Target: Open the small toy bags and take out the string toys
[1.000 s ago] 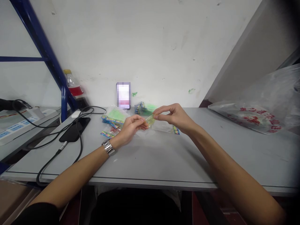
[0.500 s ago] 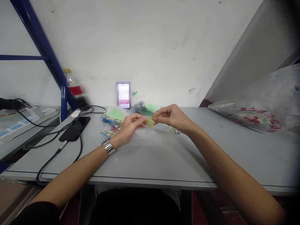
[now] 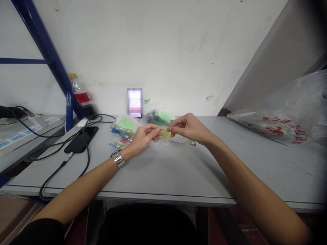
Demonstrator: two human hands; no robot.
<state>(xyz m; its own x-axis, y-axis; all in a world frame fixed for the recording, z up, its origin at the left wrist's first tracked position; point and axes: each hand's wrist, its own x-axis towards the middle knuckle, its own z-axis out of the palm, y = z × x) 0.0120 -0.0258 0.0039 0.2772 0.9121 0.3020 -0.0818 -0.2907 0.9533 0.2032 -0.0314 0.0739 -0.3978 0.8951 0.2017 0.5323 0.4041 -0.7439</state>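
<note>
Between my two hands is a small, see-through yellow piece [image 3: 167,135], thin and soft-looking; its exact kind is unclear. My left hand [image 3: 145,137], with a metal watch on the wrist, pinches at the left side of it. On the right side, my right hand [image 3: 187,128] grips it with thumb and fingertips. Beneath the hands lies a clear plastic packet [image 3: 180,139] with a colourful printed edge. Left of my left hand are several packets [image 3: 124,128] with patterned strips and green contents. More such packets [image 3: 159,117] lie behind the hands, near the wall.
A lit phone [image 3: 135,102] leans on the wall. At the left are a black phone [image 3: 81,140] on a cable, a bottle [image 3: 80,91], a power strip [image 3: 19,137] and a blue frame post [image 3: 43,44]. A plastic bag [image 3: 278,126] sits on the desk [image 3: 158,180] at the right.
The yellow piece between the fingers has shifted and shows more plainly below the right fingertips. Both hands have stayed in nearly the same place.
</note>
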